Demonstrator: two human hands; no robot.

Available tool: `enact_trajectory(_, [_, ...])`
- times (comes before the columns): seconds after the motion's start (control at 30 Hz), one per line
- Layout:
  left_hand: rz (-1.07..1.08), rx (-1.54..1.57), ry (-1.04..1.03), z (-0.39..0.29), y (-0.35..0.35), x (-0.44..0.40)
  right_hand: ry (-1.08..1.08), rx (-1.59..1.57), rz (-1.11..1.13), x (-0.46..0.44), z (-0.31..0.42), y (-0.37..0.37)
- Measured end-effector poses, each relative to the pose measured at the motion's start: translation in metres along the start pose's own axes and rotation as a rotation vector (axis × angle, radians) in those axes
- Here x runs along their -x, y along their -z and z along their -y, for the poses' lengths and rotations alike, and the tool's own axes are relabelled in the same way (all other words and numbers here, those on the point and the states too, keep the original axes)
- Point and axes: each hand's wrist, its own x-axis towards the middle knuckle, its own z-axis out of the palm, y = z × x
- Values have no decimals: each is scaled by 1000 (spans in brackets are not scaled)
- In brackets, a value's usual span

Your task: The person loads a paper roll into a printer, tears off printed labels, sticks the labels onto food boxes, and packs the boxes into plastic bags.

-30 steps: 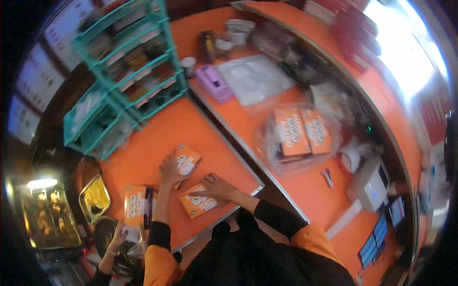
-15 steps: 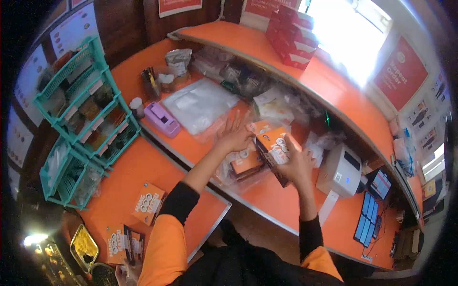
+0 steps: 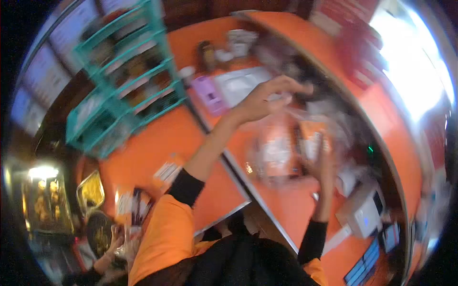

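Right hand [image 3: 323, 163] at an orange box [image 3: 312, 132] on the table [image 3: 286, 205], its long axis running away from the person.
Half a second ago both hands were close around a box; now the left hand [image 3: 261, 101] is apart from it, arm stretched forward near the plastic sheets [image 3: 236, 86], fingertips pointing right. Blur hides whether either hand's fingers are clamped or loose.

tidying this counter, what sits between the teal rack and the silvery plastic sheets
In the head view: a dark seam, then a purple item and a small white-topped container, all blurred.
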Motion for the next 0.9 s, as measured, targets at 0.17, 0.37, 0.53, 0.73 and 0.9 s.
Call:
enact_trajectory(0.17, [30, -550, 1432, -62, -46, 299, 112, -241, -339, -2, 141, 62])
enact_trajectory(0.37, [262, -438, 1535, -97, -56, 410, 862, -659, 381, 40, 292, -57])
enact_trajectory(0.53, [38, -149, 1051, -148, 3, 320, 858, -466, 344, 50, 282, -55])
enact_trajectory(0.73, [224, 93, 218, -169, 61, 122, 362, -512, 376, 56, 192, 152])
enact_trajectory(0.9, [171, 16, 70, -118, 32, 33, -153, -407, 49, 79, 141, 208])
